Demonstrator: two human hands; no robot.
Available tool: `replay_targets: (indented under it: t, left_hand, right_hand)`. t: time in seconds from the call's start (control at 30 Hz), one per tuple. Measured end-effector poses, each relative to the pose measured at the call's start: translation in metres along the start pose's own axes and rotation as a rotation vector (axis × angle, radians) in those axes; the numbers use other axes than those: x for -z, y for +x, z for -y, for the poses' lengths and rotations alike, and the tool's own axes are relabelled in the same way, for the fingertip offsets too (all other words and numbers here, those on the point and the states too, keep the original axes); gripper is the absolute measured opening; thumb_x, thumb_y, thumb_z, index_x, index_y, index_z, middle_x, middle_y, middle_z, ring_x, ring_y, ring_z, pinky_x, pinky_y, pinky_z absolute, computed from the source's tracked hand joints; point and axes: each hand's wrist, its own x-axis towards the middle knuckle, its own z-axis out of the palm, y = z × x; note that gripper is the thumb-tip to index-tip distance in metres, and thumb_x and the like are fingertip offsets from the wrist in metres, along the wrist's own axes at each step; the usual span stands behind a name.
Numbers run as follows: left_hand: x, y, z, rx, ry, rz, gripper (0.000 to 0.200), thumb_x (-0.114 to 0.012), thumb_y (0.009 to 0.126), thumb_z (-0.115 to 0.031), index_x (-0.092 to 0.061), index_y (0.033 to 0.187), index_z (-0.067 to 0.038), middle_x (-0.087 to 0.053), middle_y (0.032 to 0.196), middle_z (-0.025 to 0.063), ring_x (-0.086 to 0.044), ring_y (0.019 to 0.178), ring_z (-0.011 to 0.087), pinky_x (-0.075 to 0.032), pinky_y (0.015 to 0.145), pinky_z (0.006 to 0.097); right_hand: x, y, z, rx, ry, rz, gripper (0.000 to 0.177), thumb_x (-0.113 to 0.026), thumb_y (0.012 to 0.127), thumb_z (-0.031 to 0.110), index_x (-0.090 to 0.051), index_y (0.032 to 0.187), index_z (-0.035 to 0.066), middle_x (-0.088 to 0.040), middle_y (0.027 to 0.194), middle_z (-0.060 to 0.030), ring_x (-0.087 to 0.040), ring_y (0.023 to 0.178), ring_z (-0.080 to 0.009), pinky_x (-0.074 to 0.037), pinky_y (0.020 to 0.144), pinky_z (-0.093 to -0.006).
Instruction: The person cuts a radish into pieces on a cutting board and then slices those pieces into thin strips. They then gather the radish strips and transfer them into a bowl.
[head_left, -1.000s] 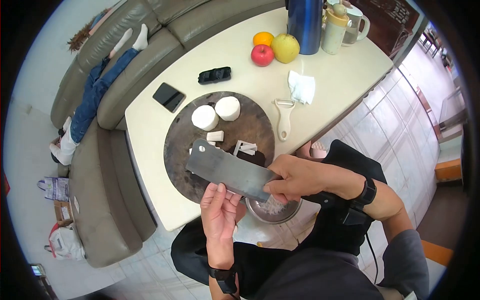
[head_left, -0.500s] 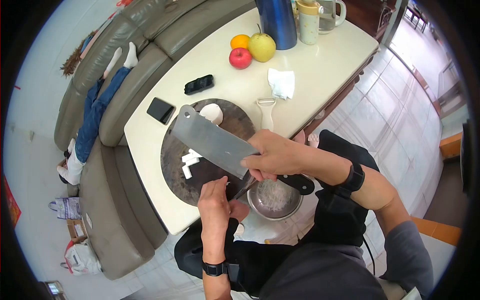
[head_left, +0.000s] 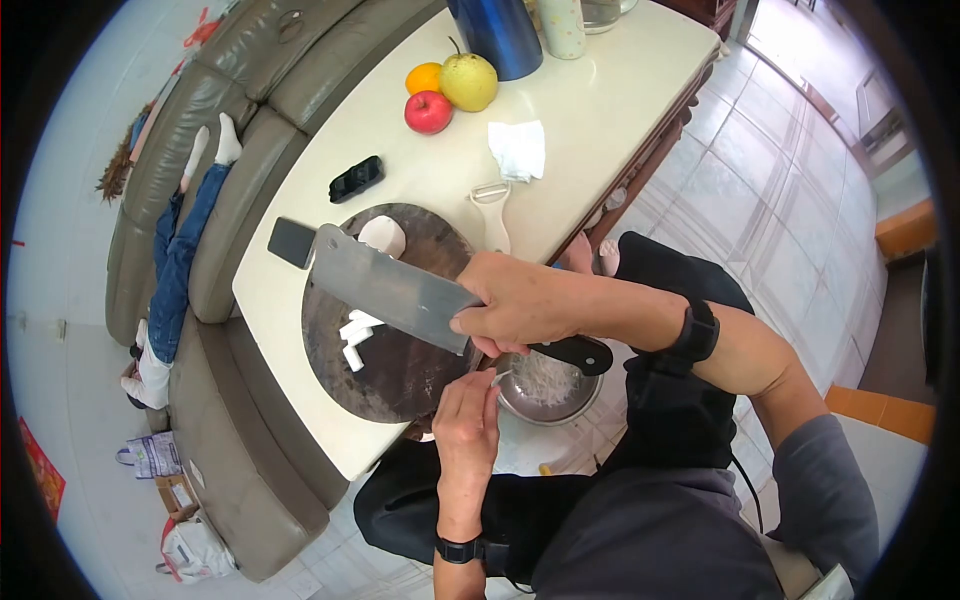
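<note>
Head view: right hand [head_left: 512, 308] clenched on cleaver [head_left: 385, 287] at blade-handle joint; heavy, stiff, sharp, probably best gripped there; left hand [head_left: 468, 418] beside bowl [head_left: 562, 417], fingers bunched, hold unclear.

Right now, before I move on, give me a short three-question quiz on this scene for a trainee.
1. True or false: the right hand grips the cleaver over the round cutting board.
2. Which tool lies on the table beside the board? A spoon, B peeler, C fork.
3. Name the red fruit next to the pear.
Key: 1 true; 2 B; 3 apple.
</note>
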Motion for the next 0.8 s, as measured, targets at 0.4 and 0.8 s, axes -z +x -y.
replay_targets:
  t: [0.4,0.8]
  left_hand:
    - [0.024,0.042,0.012,0.156,0.041,-0.115,0.021,-0.063,0.082,0.003,-0.064,0.103,0.003,-0.065,0.098,0.0185,-0.063,0.089,0.0349,-0.05,0.079,0.0385]
    - [0.007,0.072,0.067,0.135,0.251,-0.097,0.022,-0.061,0.081,0.002,-0.064,0.102,0.001,-0.064,0.093,0.0163,-0.06,0.088,0.0354,-0.049,0.078,0.0424]
  right_hand:
    - [0.012,-0.007,0.008,-0.018,-0.03,-0.022,0.028,-0.051,0.081,0.016,-0.055,0.059,-0.002,-0.053,0.049,-0.0055,-0.049,0.039,-0.0124,-0.041,0.043,-0.0275]
    - [0.02,-0.012,0.016,-0.078,-0.133,-0.097,0.033,-0.054,0.083,0.019,-0.056,0.056,0.0,-0.053,0.049,-0.0053,-0.051,0.042,-0.0119,-0.041,0.043,-0.0266]
